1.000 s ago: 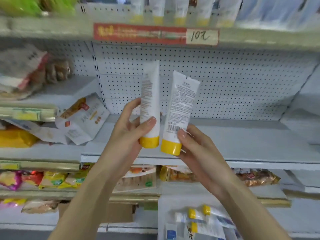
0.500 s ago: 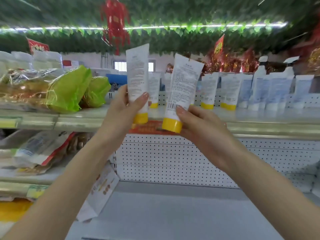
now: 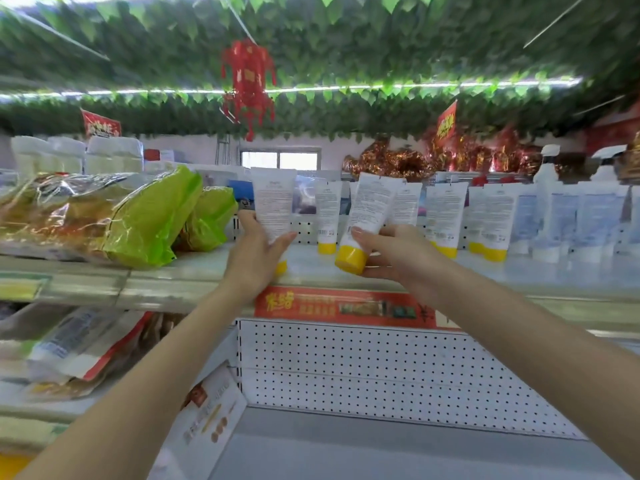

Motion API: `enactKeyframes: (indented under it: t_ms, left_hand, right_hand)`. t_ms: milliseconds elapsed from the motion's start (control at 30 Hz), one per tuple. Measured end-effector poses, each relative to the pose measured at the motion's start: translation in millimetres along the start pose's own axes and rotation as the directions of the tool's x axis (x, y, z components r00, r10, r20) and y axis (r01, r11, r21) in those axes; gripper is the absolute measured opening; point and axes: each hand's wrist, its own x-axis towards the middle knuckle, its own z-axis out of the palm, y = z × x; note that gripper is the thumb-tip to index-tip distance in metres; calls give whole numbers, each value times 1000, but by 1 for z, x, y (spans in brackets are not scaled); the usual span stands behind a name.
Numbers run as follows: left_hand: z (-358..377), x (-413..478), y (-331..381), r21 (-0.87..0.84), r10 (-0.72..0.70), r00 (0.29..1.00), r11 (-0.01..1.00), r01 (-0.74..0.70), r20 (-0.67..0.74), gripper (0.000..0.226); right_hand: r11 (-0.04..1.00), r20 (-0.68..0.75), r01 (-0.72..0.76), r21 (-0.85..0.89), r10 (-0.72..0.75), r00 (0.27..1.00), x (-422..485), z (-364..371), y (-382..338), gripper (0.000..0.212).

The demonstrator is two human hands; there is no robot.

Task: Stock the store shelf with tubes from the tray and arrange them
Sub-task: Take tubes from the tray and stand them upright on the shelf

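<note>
My left hand (image 3: 254, 261) grips a white tube with a yellow cap (image 3: 273, 202), held upright with its cap at the front of the top shelf (image 3: 381, 271). My right hand (image 3: 398, 258) grips a second white tube (image 3: 370, 213), tilted, its yellow cap just above the shelf's front edge. Behind them a row of like tubes (image 3: 445, 216) stands cap down along the back of the shelf. The tray is out of view.
Green and clear snack bags (image 3: 145, 220) lie on the shelf to the left of my left hand. White and blue tubes and spray bottles (image 3: 568, 220) stand at the right. A red price strip (image 3: 346, 306) runs under the shelf edge; a bare lower shelf (image 3: 381, 448) lies below.
Both hands have carried their tubes up and forward from in front of the lower shelf to the top shelf. The camera has tilted up with them.
</note>
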Motion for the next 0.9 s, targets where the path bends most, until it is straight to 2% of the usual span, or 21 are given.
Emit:
enactKeyframes:
  t_ms: [133,333,400,533,633,733,900]
  left_hand:
    - [5,-3,-2,194,15,999,981,-7,-44,46]
    - [5,-1,-11,175,23,996,985,-8,-87,41]
    - [5,-1,-11,175,33,996,984,-19,-81,38]
    - [8,-1,-13,180,58,993,983,-37,-108,38]
    - [10,-3,-14,201,106,983,977,-74,-152,33]
    - [12,-2,-15,210,111,978,975,-72,-176,36]
    - [13,-2,-15,194,107,977,979,-71,-182,37]
  right_hand:
    - [991,-49,59,-121,-65,997,34,8,-1,32]
    - [955,-60,-87,-284,73,996,91,11,14,22]
    - [950,-68,-130,-283,115,991,104,12,18,22]
    - [954,-42,-89,-288,80,996,121,20,28,47]
    - [945,-8,-77,-319,79,997,129,17,35,42]
    - [961,27,-65,-270,76,997,133,16,37,34]
    - [977,87,-79,-200,98,991,134,21,39,41]
